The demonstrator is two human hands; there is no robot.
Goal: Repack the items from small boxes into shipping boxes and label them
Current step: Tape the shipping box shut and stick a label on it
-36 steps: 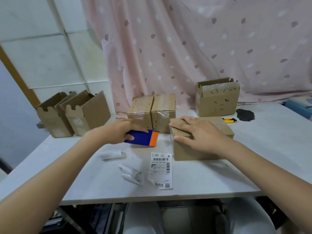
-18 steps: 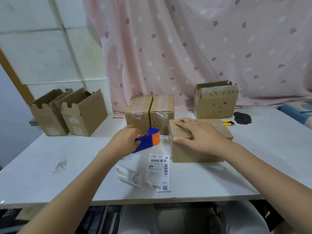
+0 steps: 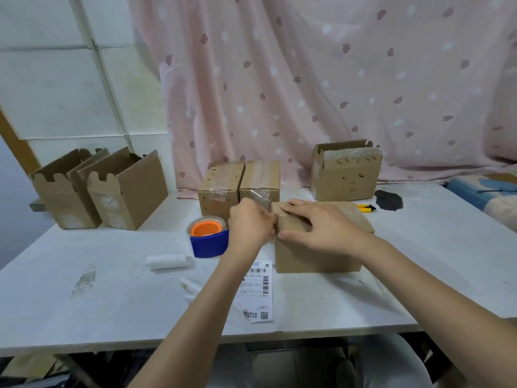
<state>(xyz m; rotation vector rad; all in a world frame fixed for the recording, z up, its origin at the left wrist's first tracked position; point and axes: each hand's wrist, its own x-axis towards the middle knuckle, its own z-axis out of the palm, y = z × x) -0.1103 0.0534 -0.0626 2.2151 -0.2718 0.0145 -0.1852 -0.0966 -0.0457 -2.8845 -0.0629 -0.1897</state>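
Observation:
A closed brown shipping box lies on the white table in front of me. My right hand rests flat on its top near the left end, thumb down the front face. My left hand has curled fingers pinching at the box's top left edge; what is between the fingertips is hidden. A blue tape dispenser with an orange core sits on the table just left of that hand, untouched. A printed shipping label lies flat near the front of the box, partly under my left forearm.
Two taped small boxes stand behind the hands, and an open box at back right. Two open boxes stand at far left. White paper scraps and a yellow utility knife lie on the table.
My left hand set the tape dispenser down and moved right to the box's left edge. My right hand has stayed on top of the box.

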